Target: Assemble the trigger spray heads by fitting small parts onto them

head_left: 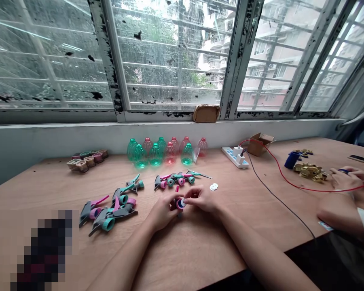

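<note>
My left hand (164, 209) is closed around a trigger spray head with a pink collar (178, 204), its open end turned toward me. Between the fingertips of my right hand (202, 198) is a small white disc (183, 202), held at the mouth of that collar. Whether the disc sits inside the collar I cannot tell. More white discs (214, 186) lie just beyond my right hand. Grey spray heads with pink or teal collars (104, 220) are heaped to the left of my left hand. Another row of spray heads (177, 180) lies beyond both hands.
Several green and red clear bottles (155, 155) stand near the wall. Small cup-like pieces (81, 165) sit at the back left. At right are a power strip (235, 157), cables, a cardboard box (259, 144), gold-coloured parts (311, 171) and another person's hands (344, 178).
</note>
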Demonstrator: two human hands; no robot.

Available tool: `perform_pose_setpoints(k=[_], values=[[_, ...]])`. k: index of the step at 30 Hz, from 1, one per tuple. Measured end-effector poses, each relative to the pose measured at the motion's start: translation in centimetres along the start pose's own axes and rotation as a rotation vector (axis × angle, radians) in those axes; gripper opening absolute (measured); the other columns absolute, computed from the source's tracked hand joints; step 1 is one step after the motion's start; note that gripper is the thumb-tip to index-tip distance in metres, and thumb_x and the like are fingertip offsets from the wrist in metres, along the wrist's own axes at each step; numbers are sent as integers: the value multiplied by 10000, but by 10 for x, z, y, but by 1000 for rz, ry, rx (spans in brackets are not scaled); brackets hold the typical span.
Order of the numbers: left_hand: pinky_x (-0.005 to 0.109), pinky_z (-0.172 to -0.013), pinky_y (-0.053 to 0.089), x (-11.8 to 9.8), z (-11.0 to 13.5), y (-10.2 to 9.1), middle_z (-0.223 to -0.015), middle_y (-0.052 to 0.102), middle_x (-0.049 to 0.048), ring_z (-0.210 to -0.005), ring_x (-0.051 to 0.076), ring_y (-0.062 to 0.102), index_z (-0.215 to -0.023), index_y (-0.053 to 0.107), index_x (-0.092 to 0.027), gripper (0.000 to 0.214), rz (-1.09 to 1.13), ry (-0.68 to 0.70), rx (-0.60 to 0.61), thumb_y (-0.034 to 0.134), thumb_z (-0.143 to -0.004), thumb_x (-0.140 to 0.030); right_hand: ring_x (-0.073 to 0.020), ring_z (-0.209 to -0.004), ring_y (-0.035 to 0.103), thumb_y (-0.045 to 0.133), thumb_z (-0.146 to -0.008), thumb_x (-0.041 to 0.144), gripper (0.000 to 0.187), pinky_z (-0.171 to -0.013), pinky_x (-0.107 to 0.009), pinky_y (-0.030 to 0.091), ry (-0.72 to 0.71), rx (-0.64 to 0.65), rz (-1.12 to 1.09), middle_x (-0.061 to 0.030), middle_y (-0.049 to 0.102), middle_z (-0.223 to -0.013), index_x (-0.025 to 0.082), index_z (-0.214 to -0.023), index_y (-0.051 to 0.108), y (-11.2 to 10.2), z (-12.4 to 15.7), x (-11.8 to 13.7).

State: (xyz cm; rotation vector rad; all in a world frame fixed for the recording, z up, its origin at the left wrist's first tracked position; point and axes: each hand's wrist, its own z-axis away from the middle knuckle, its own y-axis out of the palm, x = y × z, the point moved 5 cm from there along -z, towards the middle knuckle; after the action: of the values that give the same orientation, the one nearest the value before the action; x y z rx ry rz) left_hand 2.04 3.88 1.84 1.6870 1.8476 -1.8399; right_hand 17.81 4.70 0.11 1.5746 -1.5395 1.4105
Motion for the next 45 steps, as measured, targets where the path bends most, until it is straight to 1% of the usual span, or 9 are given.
perform_pose_setpoints(k=[8, 10, 12, 17, 19, 22, 27, 37, 45], values=[[233, -663, 467, 2, -1, 3, -901, 683, 17, -709, 129, 584, -1183, 557, -209, 401, 31, -20, 1, 580, -783, -182, -75, -499, 365, 714, -737, 368, 197, -471, -217, 292, -114, -128, 147, 21, 579, -578, 171, -739, 709, 6, 3, 17], [239, -669, 470, 2, -1, 4, -948, 684, 23, -707, 128, 580, -1215, 531, -218, 427, 59, -16, 9, 571, -792, -182, -80, -509, 367, 704, -751, 357, 184, -480, -219, 296, -146, -150, 194, 19, 572, -578, 175, -725, 708, 7, 4, 19], [245, -678, 473, 2, -1, 4, -989, 682, 28, -719, 130, 582, -1230, 519, -227, 434, 81, -14, 16, 559, -800, -185, -88, -535, 401, 697, -763, 357, 177, -501, -222, 319, -180, -163, 251, 8, 589, -610, 183, -727, 714, 7, 4, 21], [240, -655, 458, 1, 0, 4, -938, 680, 23, -688, 129, 571, -1238, 524, -223, 432, 79, 0, 22, 549, -808, -195, -111, -601, 515, 681, -792, 331, 138, -562, -236, 401, -281, -155, 331, -27, 660, -745, 204, -797, 734, 9, 6, 26], [235, -644, 452, 1, 0, 4, -917, 678, 20, -680, 127, 573, -1242, 524, -222, 437, 75, 7, 15, 551, -807, -190, -128, -660, 572, 675, -801, 312, 117, -619, -246, 442, -309, -154, 352, -34, 675, -786, 216, -818, 739, 10, 7, 28], [230, -643, 449, 2, 0, 5, -899, 675, 13, -688, 129, 579, -1240, 528, -229, 441, 69, 11, -3, 556, -803, -181, -140, -729, 613, 667, -806, 282, 96, -693, -254, 471, -332, -153, 386, -32, 684, -835, 241, -847, 743, 11, 9, 29], [228, -648, 450, 3, 0, 5, -922, 673, 10, -690, 125, 579, -1251, 516, -231, 458, 64, 13, 10, 557, -798, -173, -135, -738, 621, 654, -814, 276, 98, -703, -245, 471, -347, -142, 441, -23, 683, -855, 256, -844, 746, 11, 10, 31], [226, -664, 457, 1, 0, 3, -935, 686, 9, -695, 124, 587, -1197, 546, -222, 425, 74, 16, 5, 581, -777, -163, -115, -665, 596, 625, -836, 302, 141, -637, -220, 436, -343, -74, 548, -15, 668, -795, 266, -874, 755, 13, 11, 29], [223, -661, 468, 0, 0, 4, -939, 698, 12, -684, 121, 605, -1222, 548, -222, 448, 56, 7, -1, 578, -777, -174, -97, -612, 579, 647, -824, 322, 140, -588, -205, 397, -366, -73, 585, -8, 675, -756, 251, -864, 761, 13, 12, 29]])
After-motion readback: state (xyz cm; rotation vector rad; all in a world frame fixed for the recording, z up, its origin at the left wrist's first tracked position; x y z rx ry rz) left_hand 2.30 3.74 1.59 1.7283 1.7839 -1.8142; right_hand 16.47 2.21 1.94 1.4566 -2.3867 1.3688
